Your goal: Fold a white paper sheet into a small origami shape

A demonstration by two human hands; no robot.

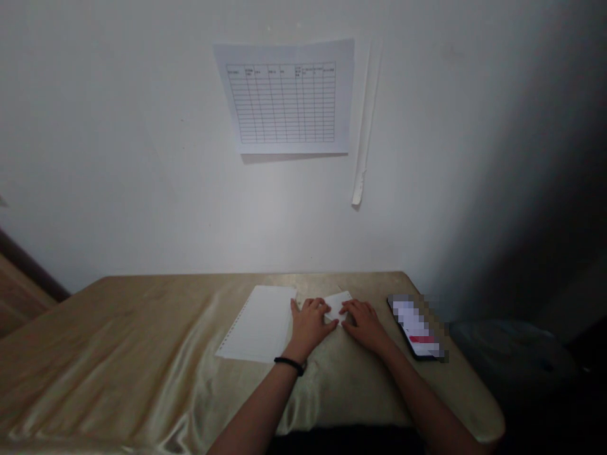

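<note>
Stands against a pale wall (pixel 118 158): a table (pixel 118 354) under glossy tan cloth, rippled at the left, rounded at the near right corner. Leaves wide bare cloth on the left and little room behind, with the far edge tight to the wall. Hangs above: a printed grid sheet (pixel 287 101), with a narrow white strip (pixel 365 126) just beside it. Lies flat left of centre: a punched white sheet (pixel 260 322), holes facing left, right edge just beside the left hand (pixel 310 325). Sits near the right table edge: a lit phone (pixel 417 328), close to the right hand (pixel 364 323) but apart from it. Shows between both hands: a small white paper (pixel 337 304), pressed down by open, palm-down fingers, likely to stop it sliding on the slick cloth. Circles the left wrist: a black band (pixel 290 364).
</note>
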